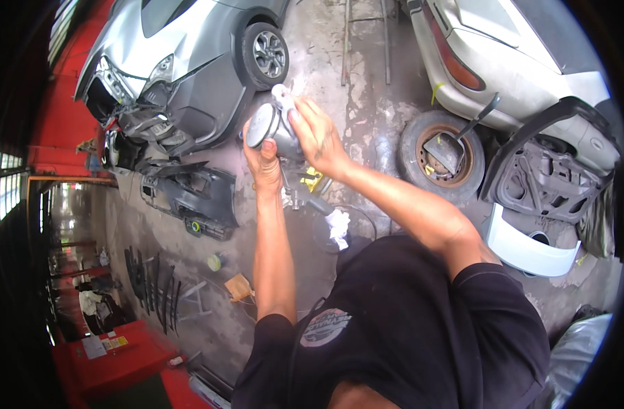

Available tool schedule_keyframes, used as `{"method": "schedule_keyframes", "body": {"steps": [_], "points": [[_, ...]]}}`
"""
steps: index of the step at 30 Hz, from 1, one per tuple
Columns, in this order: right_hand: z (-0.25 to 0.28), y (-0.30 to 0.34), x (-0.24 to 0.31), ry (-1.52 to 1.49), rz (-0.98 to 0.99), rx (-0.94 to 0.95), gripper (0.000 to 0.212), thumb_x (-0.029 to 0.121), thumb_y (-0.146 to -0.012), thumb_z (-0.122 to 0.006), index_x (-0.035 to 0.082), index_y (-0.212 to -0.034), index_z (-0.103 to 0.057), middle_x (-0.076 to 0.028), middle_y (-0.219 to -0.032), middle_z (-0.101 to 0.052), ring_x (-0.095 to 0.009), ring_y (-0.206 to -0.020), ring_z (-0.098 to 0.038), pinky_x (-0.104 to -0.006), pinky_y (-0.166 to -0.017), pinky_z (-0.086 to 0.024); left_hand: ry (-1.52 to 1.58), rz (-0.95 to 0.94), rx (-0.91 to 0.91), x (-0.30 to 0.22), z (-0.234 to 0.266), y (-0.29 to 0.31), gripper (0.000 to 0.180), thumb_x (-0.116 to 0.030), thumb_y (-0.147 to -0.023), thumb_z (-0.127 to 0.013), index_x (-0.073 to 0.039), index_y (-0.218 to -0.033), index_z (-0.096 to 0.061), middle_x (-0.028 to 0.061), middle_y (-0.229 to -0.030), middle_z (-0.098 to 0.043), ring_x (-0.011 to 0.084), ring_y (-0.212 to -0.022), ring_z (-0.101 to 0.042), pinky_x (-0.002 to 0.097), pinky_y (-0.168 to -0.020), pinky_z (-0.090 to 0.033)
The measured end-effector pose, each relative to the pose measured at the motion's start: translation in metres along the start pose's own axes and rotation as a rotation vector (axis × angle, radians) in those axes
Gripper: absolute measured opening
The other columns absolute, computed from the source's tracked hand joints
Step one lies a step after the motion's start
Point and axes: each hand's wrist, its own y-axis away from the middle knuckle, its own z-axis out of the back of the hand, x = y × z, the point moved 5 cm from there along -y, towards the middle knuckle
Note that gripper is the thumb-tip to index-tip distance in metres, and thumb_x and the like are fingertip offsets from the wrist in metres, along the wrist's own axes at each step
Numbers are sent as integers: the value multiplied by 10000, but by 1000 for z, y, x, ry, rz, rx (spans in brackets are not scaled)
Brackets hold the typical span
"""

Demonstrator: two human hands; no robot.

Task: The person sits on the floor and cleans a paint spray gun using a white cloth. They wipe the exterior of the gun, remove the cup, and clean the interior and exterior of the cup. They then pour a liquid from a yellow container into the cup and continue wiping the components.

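Note:
My left hand [264, 160] is wrapped round a dark cylindrical cup [288, 144] with a round grey lid [261, 125], held up in front of me; its thumb presses on the lid's near edge. A crumpled white rag [282, 97] is pinched in my right hand [319, 136] against the cup's upper right side. Below the cup shows a metal tool [297, 199] with a dark handle, looking like a spray gun; whether it joins the cup I cannot tell. Another white rag [338, 227] hangs by that handle.
A silver car [189, 48] with its front bumper off stands far left, a black bumper [189, 194] on the floor below it. At right are a pale car [455, 61], a loose wheel [411, 153] with a dustpan [445, 151] on it, and a white panel [523, 252].

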Motion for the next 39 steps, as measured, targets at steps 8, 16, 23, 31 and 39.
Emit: {"method": "schedule_keyframes", "body": {"steps": [8, 16, 23, 31, 39], "points": [[3, 21, -26, -444, -555, 87, 528, 374, -1114, -403, -2, -1480, -466, -284, -1161, -616, -421, -1178, -601, -459, -1026, -455, 73, 105, -91, -6, -10, 6, 801, -419, -769, -934, -13, -1346, -554, 54, -1196, -627, 179, -1129, -603, 373, -1054, -455], [-30, 81, 15, -1, -387, 156, 545, 89, -1017, -552, -19, -1536, -423, -368, -1479, -476, -501, -1319, -533, -469, -1097, -450, -183, 116, -332, -5, -2, -5, 683, -280, -872, -867, -20, -1362, -468, 79, -1222, -598, 176, -1117, -565, 372, -1023, -443], [28, 55, 16, -142, -137, 63, 486, 78, -927, -532, -8, -1403, -580, -283, -1365, -593, -457, -1259, -582, -460, -1067, -476, -144, 80, -109, 3, 13, -2, 703, -280, -869, -862, -23, -1419, -508, 102, -1321, -612, 208, -1220, -584, 372, -1067, -468], [-13, -8, -43, -474, -463, 232, 488, 319, -1031, -526, -33, -1355, -620, -175, -1281, -689, -233, -1226, -608, -315, -1069, -436, 30, 148, -23, 0, 0, 6, 931, -459, -758, -938, -22, -1443, -485, 91, -1340, -607, 204, -1245, -583, 363, -1082, -468], [5, -4, -51, -762, -570, 213, 481, 321, -1034, -635, -5, -1388, -638, -69, -1263, -698, -146, -1167, -611, -315, -1039, -465, -103, 69, 5, 6, -6, 6, 1093, -595, -641, -956, 20, -1421, -500, 99, -1374, -608, 192, -1295, -553, 341, -1082, -454]]}}
